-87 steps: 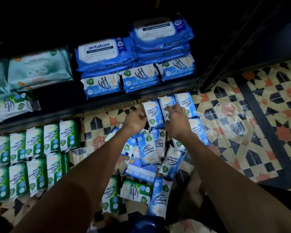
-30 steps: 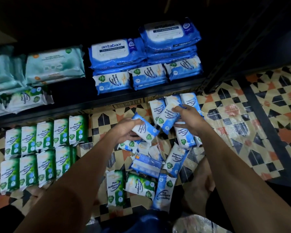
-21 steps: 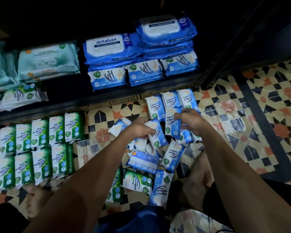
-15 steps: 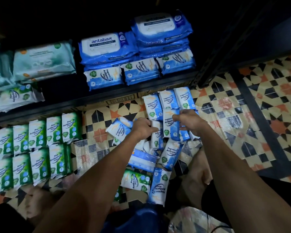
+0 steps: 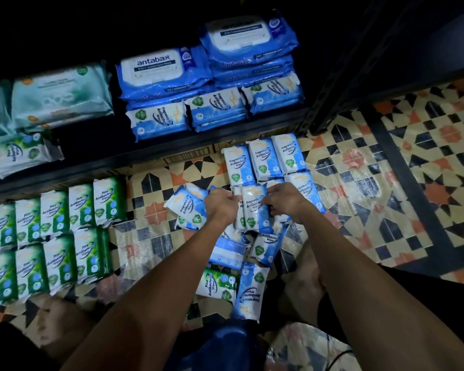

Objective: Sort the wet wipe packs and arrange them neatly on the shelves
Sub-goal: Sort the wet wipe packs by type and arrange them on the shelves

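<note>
our left hand [image 5: 220, 207] and right hand [image 5: 285, 202] both pinch one blue wipe pack [image 5: 255, 210] over the patterned floor [image 5: 359, 188], below the shelf [image 5: 91, 153].

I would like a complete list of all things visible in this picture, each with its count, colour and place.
Big antabax packs: two stacks, blue, shelf.
Pale packs: teal, shelf, left; count unclear.
Small blue packs: three piles, shelf front.
Pine pack: one, green-white, shelf, far left.
Green pine packs: two neat rows, floor, left.
Sorted blue packs: rows, floor, below shelf.
Loose pile: mostly blue, one green, floor, centre.
Tiled floor: patterned.
Left hand: grips a blue pack.
Right hand: holds upright blue pack.
</note>
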